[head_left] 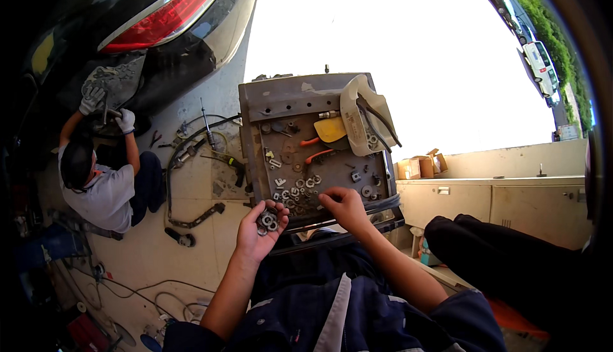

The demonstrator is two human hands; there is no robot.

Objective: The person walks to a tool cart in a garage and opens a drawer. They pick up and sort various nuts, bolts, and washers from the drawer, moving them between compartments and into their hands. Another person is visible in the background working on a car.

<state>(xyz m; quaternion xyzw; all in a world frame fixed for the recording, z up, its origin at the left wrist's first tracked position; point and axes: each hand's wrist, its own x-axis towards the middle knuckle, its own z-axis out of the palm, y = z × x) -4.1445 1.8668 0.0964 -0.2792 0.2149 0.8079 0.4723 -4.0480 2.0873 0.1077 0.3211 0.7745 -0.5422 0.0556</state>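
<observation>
Cupped palm up at the near left edge of a metal tool cart, my left hand [257, 234] holds several metal nuts [269, 220]. My right hand [345, 209] is over the near part of the cart's tray [270, 176], its thumb and fingers bent together. Whether anything small sits between those fingertips is hidden. Loose nuts [295, 192] lie scattered on the tray just left of my right fingertips. Farther back on it are orange-handled pliers [318, 155], a yellow piece [330, 129] and a cut-open beige plastic container [355, 111].
On the left a crouching person [102, 186] in gloves works at a dark car [185, 52]. Hoses, a green-and-black power tool [235, 168] and a grinder [180, 237] lie on the floor. At right stands a low cabinet [511, 202] with a cardboard box [421, 165] on top.
</observation>
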